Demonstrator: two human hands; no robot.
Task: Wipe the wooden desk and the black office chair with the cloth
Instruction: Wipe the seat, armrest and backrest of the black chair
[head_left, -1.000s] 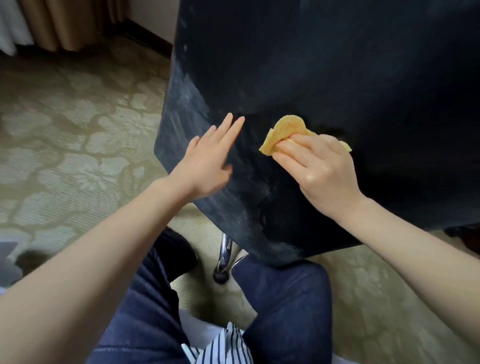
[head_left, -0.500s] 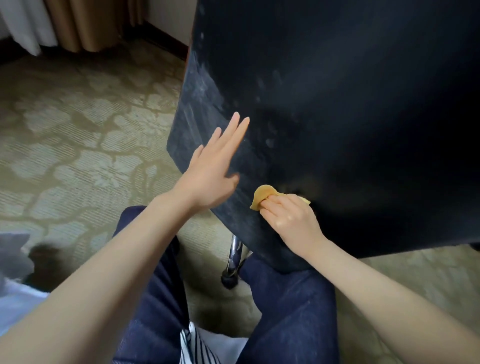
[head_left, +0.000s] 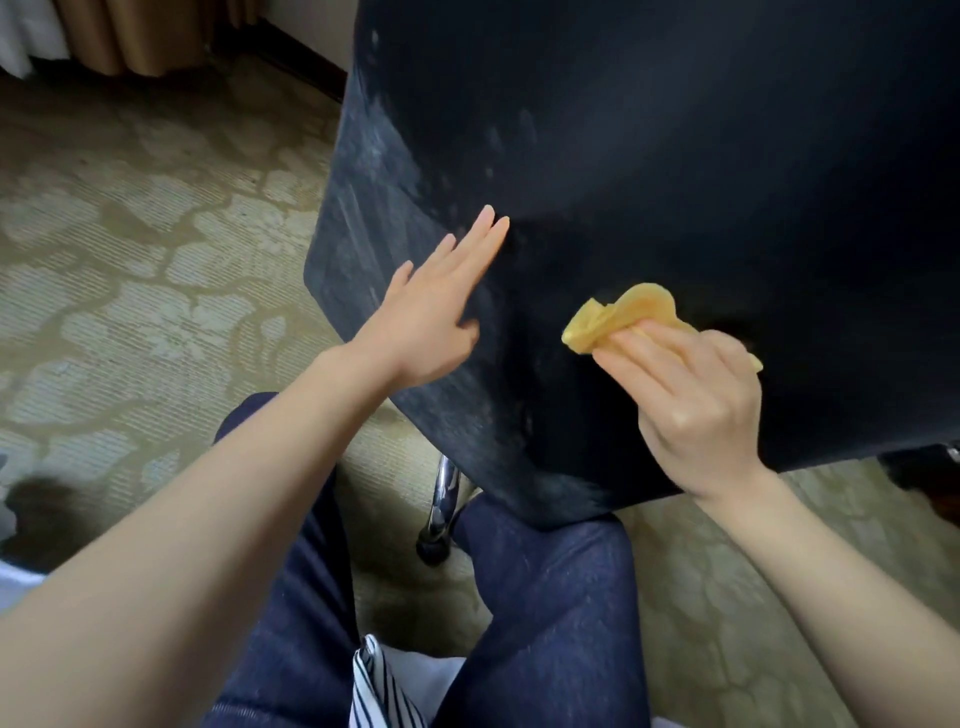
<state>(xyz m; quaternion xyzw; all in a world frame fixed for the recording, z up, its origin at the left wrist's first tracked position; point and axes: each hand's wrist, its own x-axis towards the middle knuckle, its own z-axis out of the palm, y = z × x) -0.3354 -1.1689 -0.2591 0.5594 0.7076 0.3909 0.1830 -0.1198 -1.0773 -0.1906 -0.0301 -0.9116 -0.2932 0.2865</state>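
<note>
Cloth (head_left: 626, 317), yellow and bunched into a small wad, is pressed against the back panel of the black office chair (head_left: 675, 182), low and toward the middle of the panel. It is clamped under the curled fingers of the right hand (head_left: 691, 395), so that grip is closed on the wad, with a loose fold left sticking out at the upper left. The left hand (head_left: 434, 312) is laid flat on the panel near its left edge, fingers straight and together, nothing held; the chair seems to be steadied by it.

Pale dusty streaks are seen along the left edge and the lower corner of the panel, while the darker upper part is too dim to be judged for dirt. For the step to be done well, the wad should be opened out so that more of its surface is brought to bear, firm even pressure should be kept, and overlapping strokes should be carried into the streaked left edge, with the bracing hand shifted out of the way as that strip is reached.

One cloth, one chair and two hands are counted. One chrome chair leg (head_left: 444, 499) is visible under the panel, above patterned carpet (head_left: 156, 260). No wooden table is shown.
</note>
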